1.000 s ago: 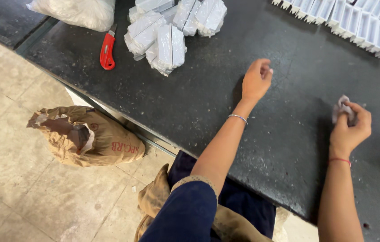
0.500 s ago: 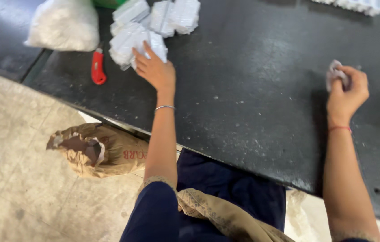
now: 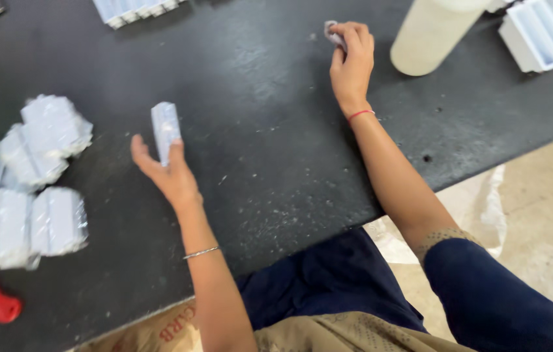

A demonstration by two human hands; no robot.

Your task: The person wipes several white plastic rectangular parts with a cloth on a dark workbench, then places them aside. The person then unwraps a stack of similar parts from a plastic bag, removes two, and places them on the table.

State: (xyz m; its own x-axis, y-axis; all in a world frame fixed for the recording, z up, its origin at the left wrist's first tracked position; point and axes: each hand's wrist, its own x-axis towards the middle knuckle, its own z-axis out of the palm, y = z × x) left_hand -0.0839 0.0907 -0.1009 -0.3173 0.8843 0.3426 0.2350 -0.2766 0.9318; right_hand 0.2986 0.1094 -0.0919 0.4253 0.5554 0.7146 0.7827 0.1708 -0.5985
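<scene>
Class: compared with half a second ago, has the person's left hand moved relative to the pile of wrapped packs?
Yes. The left hand has left the pile of wrapped packs and now holds one wrapped pack beside it.

You are holding one small white plastic-wrapped pack (image 3: 165, 128) upright in your left hand (image 3: 169, 171) over the black tabletop (image 3: 263, 130). A heap of the same shiny wrapped white packs (image 3: 29, 179) is lying well left of that pack, toward the tabletop's left edge.
</scene>
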